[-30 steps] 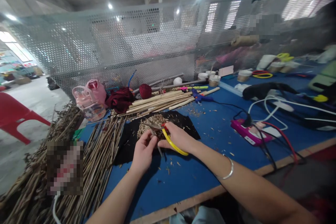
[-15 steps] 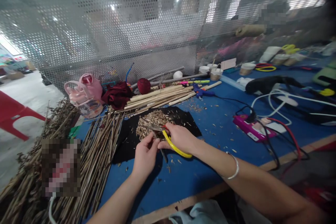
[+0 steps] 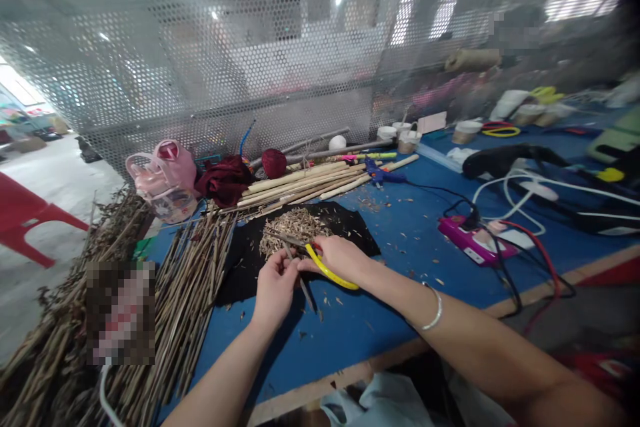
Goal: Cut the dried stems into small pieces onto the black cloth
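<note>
My left hand [image 3: 275, 282] is closed, pinching a thin dry stalk [image 3: 306, 293] that slants down towards me. In my right hand [image 3: 340, 258] is a pair of scissors with yellow handles [image 3: 330, 272]; its blades point left, close to the upper end of the stalk. Whether the blades touch the stalk I cannot tell. My two hands are side by side, fingertips nearly meeting. Just beyond them a heap of chopped stalk pieces [image 3: 287, 225] lies on a black cloth [image 3: 360, 227].
Long dry stalks [image 3: 195, 287] are bunched at the left. Pale peeled sticks [image 3: 305, 181], a blue glue gun [image 3: 383, 173] and a dark red yarn ball [image 3: 275, 163] lie farther back. A purple power strip [image 3: 463, 240] with cables is at right; a perforated metal screen [image 3: 200, 80] stands behind.
The stalk now shows more of its length below my left fingers. My right hand and the scissors have shifted slightly up and left. The whole view has tilted a little.
</note>
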Motion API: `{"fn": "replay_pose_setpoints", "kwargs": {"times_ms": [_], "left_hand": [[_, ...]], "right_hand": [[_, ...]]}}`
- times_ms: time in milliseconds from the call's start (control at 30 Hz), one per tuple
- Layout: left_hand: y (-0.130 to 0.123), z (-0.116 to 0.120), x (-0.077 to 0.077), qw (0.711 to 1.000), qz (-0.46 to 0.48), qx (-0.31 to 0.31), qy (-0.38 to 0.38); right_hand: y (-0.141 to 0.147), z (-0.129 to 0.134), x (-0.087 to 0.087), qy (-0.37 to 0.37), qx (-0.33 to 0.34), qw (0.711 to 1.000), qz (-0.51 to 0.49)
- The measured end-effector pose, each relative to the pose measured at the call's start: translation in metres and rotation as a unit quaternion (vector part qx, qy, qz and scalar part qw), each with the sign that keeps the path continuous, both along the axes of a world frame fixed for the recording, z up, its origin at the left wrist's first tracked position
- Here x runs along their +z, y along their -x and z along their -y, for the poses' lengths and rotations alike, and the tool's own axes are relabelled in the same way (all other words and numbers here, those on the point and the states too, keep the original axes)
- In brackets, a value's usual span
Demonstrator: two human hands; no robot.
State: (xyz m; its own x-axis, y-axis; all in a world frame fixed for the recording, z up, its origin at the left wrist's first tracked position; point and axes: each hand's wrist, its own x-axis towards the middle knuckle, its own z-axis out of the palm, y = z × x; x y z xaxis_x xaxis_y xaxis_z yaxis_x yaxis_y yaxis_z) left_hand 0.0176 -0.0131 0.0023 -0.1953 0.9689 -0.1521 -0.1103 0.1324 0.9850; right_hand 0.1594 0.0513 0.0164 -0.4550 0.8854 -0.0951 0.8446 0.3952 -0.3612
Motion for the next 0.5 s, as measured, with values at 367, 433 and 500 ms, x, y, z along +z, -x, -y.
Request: {"fn": "replay_pose_setpoints", "kwargs": {"times_ms": [367,433,500], "left_hand": [[0.0034,0.0018,0.0021,0.999,0.008,-0.024,0.032],[0.004,0.0012,0.0028,1.0,-0.004,-0.018,0.026],[0.005,0.0003,0.0032,0.999,-0.003,-0.024,0.023]], "right_hand": [[-0.0067,-0.0039,0.0039,0.036,0.007,0.999,-0.027],[-0.0074,-0.0044,0.0043,0.033,0.004,0.999,-0.024],[-0.0082,-0.0053,0.0052,0.029,0.007,0.999,-0.019]]}}
